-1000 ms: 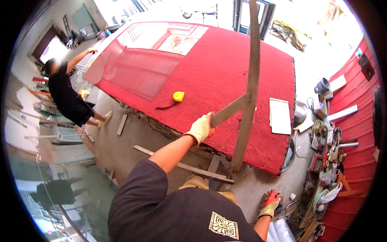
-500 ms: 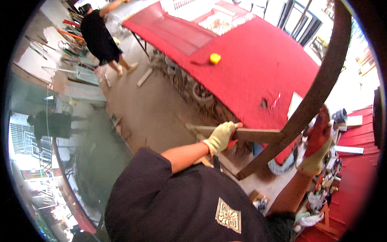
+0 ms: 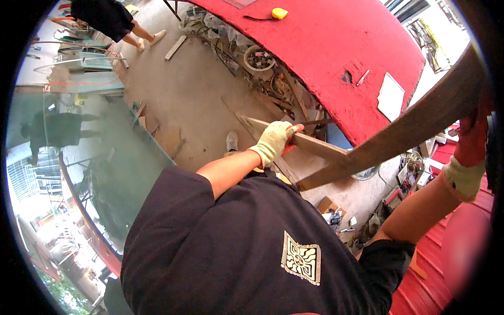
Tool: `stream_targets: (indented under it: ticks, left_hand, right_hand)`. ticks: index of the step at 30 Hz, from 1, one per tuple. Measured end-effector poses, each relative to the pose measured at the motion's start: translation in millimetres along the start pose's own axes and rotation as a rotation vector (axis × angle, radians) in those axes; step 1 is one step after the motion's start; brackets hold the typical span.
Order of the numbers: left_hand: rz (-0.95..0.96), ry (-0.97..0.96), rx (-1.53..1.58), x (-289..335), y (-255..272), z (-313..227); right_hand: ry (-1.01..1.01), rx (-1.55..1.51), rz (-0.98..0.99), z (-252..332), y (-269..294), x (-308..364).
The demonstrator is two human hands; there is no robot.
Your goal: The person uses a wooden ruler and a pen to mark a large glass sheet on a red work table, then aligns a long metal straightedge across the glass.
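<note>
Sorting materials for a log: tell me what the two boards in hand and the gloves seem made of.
Long board: apparently bare, unfinished wood, dull brown with faint grain. Short board: paler raw wood, likely sawn. Left glove: knitted cream fabric, red coating at the fingers, probably rubber. Right glove: same knit cuff, red palm.

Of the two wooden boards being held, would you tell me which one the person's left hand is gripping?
The left hand grips the shorter, paler board near its floor-side end; the long dark plank that slants up to the right is in the right hand.
</note>
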State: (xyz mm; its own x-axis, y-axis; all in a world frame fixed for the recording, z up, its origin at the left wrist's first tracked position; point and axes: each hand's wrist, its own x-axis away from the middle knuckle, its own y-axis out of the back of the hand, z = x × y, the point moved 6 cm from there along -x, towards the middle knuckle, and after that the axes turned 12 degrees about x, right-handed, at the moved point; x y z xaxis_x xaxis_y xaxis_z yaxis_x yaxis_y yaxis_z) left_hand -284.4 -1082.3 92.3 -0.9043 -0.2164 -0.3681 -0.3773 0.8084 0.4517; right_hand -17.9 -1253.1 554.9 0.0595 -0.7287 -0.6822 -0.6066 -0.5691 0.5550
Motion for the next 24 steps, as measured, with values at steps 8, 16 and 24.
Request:
stream_targets:
  ticks: [8, 16, 24]
  left_hand:
    - [0.088, 0.944, -0.179, 114, 120, 149]
    - [0.621, 1.812, -0.336, 413, 341, 239]
    - [0.126, 1.882, 0.013, 504, 383, 254]
  right_hand:
    - [-1.316, -1.621, 0.162, 182, -193, 91]
    - [-2.219, -1.617, 0.398, 360, -302, 307]
    - [-1.952, -0.781, 0.796, 314, -310, 408]
